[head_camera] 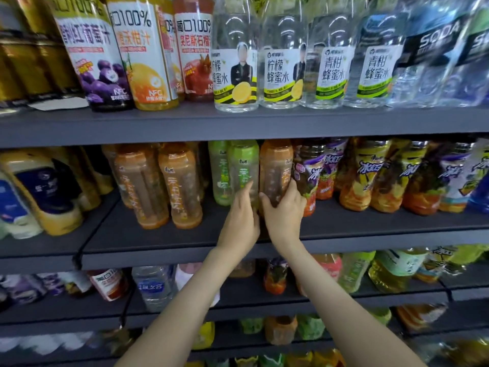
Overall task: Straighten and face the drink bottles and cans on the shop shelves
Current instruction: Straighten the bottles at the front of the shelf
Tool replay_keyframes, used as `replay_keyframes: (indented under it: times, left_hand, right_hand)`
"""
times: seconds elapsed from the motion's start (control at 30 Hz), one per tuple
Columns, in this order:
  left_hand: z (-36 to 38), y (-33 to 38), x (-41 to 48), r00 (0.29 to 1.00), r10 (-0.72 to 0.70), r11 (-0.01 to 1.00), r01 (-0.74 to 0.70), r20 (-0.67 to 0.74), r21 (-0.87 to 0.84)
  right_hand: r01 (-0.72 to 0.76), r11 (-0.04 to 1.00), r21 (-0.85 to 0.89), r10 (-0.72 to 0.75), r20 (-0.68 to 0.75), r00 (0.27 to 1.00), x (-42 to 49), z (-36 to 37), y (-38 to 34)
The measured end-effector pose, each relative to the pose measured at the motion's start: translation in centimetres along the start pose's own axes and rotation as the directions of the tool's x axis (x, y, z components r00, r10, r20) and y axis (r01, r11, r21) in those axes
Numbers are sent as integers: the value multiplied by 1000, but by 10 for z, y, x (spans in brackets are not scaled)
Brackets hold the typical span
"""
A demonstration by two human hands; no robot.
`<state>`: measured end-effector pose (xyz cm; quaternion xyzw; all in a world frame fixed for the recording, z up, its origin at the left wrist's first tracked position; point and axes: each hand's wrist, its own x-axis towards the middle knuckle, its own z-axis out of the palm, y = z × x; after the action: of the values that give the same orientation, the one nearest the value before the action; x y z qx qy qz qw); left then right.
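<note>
On the middle shelf point(185, 250) my right hand point(284, 213) grips the lower half of an orange-topped tea bottle point(275, 168), thumb on its left side and fingers curled round its right. My left hand point(242, 215) lies with straight fingers against the front of the green-topped tea bottle point(243, 168) beside it. A second green bottle point(219, 173) stands just left and further back. Two more orange-topped bottles point(161, 186) stand nearer the shelf's front, to the left.
Iced tea bottles point(370, 176) crowd the shelf to the right of my right hand. Large yellow bottles point(39, 189) stand at far left. Juice bottles point(148, 54) and clear honey-water bottles point(283, 59) line the shelf above. More drinks fill the lower shelves point(264, 300).
</note>
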<state>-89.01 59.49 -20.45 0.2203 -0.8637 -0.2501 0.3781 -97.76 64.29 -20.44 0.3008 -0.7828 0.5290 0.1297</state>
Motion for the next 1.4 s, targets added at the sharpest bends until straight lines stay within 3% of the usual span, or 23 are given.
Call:
replay_keyframes:
  times: [0.2, 0.43, 0.67, 0.9, 1.13, 1.4]
  left_hand:
    - [-18, -5, -10, 998, 32, 999, -31, -49, 16]
    - [-27, -5, -23, 989, 115, 986, -103, 91, -128]
    - [-30, 16, -32, 973, 225, 941, -207, 42, -267]
    - [-84, -18, -57, 981, 39, 941, -100, -189, -322]
    - [-155, -76, -91, 886, -129, 974, 30, -446, -223]
    - [-218, -123, -74, 832, -343, 936, 345, -436, -78]
  right_hand:
    - [53, 998, -15, -55, -91, 994, 1, -4, 2]
    - [47, 993, 112, -36, -95, 995, -28, -37, 15]
    - [255, 951, 172, -247, -69, 967, -60, -48, 3]
    - [468, 863, 192, -485, 50, 873, -75, -10, -40]
    - [481, 776, 407, -609, 288, 739, -107, 49, -102]
    - [463, 813, 354, -558, 246, 792, -114, 85, -118]
